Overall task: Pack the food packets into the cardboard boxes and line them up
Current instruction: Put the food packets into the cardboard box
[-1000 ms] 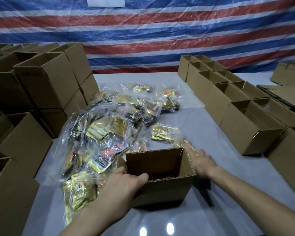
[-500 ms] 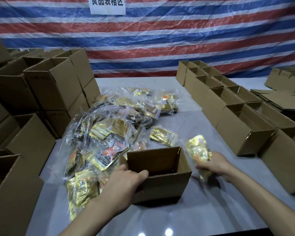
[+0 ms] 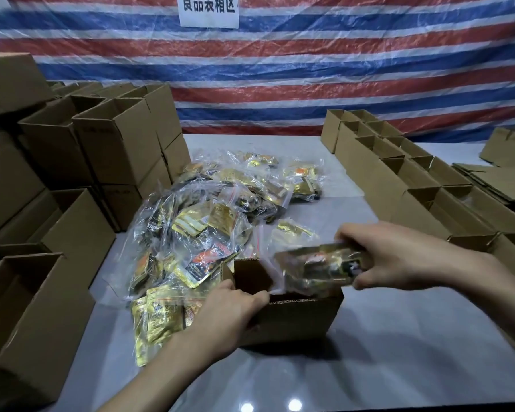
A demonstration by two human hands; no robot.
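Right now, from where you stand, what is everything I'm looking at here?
table: one, grey, under everything.
packet heap: many, gold and orange in clear bags, table centre.
open box: one, brown, nearest front.
held packet: one, gold, above open box.
stacked boxes: many, brown, left.
lined boxes: several, brown, right.
flat cardboard: a pile, brown, far right.
tarp: one, red-white-blue stripes, behind.
sign: one, white, on tarp.
left hand: grips open box's rim.
right hand: pinches held packet.

Only the person's arms are in view. The left hand [image 3: 229,310] and left forearm [image 3: 161,373] are bare all the way to the near edge. The right hand [image 3: 399,260] and right forearm [image 3: 494,295] are likewise bare out to the right edge; slight blur softens its fingers.
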